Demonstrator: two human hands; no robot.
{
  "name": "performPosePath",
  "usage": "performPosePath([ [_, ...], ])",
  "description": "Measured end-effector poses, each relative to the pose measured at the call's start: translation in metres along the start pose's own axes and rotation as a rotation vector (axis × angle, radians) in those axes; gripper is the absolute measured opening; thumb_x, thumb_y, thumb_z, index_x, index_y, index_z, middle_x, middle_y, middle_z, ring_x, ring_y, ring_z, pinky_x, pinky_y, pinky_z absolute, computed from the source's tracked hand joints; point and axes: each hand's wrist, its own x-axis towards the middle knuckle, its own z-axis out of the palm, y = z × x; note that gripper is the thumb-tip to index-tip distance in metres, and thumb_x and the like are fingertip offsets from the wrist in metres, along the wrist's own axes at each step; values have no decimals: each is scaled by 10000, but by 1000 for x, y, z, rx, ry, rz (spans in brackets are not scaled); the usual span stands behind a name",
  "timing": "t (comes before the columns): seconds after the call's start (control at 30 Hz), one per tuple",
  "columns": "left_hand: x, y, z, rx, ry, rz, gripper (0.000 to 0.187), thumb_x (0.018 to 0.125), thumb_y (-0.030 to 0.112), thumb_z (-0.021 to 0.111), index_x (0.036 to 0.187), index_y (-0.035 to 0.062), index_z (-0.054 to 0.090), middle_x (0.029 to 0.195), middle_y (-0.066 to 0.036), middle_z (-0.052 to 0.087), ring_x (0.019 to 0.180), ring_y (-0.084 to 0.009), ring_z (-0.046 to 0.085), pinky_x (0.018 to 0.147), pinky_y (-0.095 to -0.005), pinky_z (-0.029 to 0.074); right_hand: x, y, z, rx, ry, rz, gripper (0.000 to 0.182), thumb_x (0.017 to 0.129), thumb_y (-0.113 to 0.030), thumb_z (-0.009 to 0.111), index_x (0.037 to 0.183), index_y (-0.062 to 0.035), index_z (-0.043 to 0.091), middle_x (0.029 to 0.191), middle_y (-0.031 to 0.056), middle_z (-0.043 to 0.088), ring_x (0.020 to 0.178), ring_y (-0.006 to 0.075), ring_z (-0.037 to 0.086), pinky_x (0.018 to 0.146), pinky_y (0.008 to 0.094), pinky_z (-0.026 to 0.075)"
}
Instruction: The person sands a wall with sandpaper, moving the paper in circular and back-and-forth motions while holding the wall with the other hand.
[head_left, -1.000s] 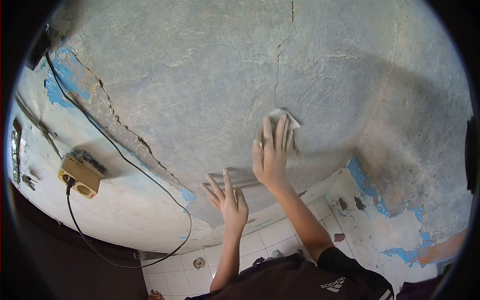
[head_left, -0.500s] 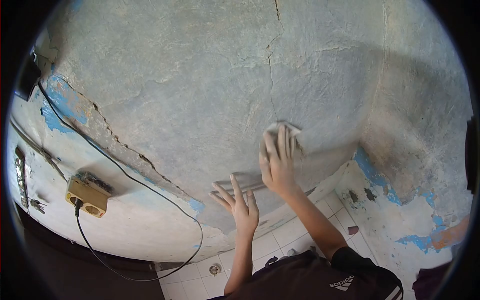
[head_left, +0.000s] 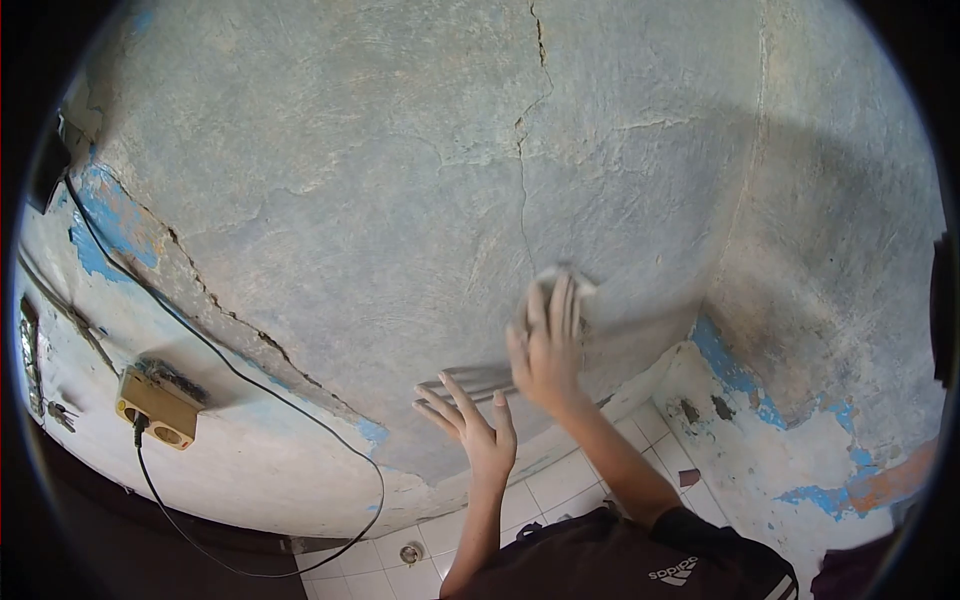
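Note:
My right hand (head_left: 548,350) presses a pale sheet, which looks like sandpaper (head_left: 588,288), flat against the grey plastered wall (head_left: 380,220). Only the sheet's edges show beyond the fingers; both are slightly blurred. A thin crack (head_left: 523,190) runs down the plaster to just above that hand. Lower and to the left, my left hand (head_left: 484,435) is open with its fingers spread, close to the wall and holding nothing. Its shadow falls on the plaster by the fingertips; whether they touch cannot be made out.
At left, a yellowish socket block (head_left: 158,408) has a black cable (head_left: 255,355) plugged in, which loops across the wall. Blue paint flakes (head_left: 735,365) show by the right-hand corner. White floor tiles (head_left: 560,480) and a round drain (head_left: 411,552) lie below.
The view has shifted, so the wall appears further left and lower. My right hand has slid slightly right along the wall with the sheet. My left hand stays spread.

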Motion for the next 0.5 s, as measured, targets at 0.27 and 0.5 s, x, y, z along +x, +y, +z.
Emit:
performPosePath([
  [0.27, 11, 28, 34, 0, 21, 69, 700, 1001, 355, 561, 1578, 74, 280, 1579, -405, -114, 1429, -620, -171, 1091, -749, 23, -41, 59, 18, -265, 0, -246, 549, 985, -286, 513, 1467, -34, 440, 1518, 394, 279, 1418, 554, 283, 1143, 661, 206],
  [0.5, 24, 68, 70, 101, -34, 140, 674, 989, 382, 588, 1556, 106, 351, 1565, -427, -118, 1411, -639, -191, 1074, -768, 23, 21, 115, -38, -47, 21, -127, 505, 988, -275, 490, 1440, -50, 489, 1510, 372, 316, 1412, 535, 308, 1150, 651, 200],
])
